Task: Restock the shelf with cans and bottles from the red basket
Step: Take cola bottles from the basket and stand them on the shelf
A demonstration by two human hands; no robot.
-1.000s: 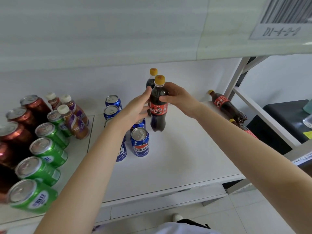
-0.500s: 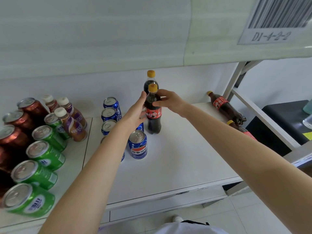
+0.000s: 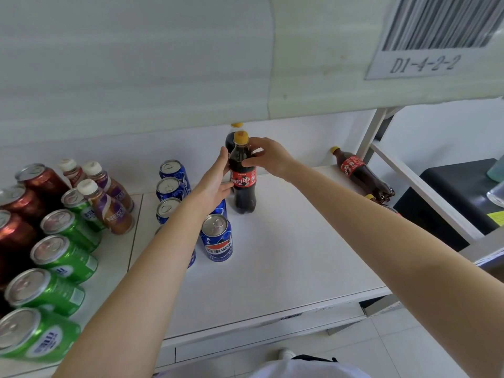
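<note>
A dark cola bottle (image 3: 244, 192) with a yellow cap and red label stands upright on the white shelf (image 3: 286, 255). My right hand (image 3: 268, 158) grips its neck and shoulder. My left hand (image 3: 214, 184) rests flat against its left side, fingers spread. A second cola bottle (image 3: 231, 135) stands right behind it, mostly hidden. Blue cans (image 3: 216, 238) stand in rows just left of the bottle, partly under my left arm. The red basket is out of view.
Green cans (image 3: 64, 257), red cans (image 3: 24, 200) and small brown capped bottles (image 3: 109, 211) fill the shelf's left section. Two cola bottles (image 3: 361, 174) lie on their sides at the shelf's right end. An upper shelf with a barcode label (image 3: 431, 39) hangs overhead.
The bottle went from held above the shelf to standing on it, in front of the rear bottle. Both hands moved back with it and stay on it.
</note>
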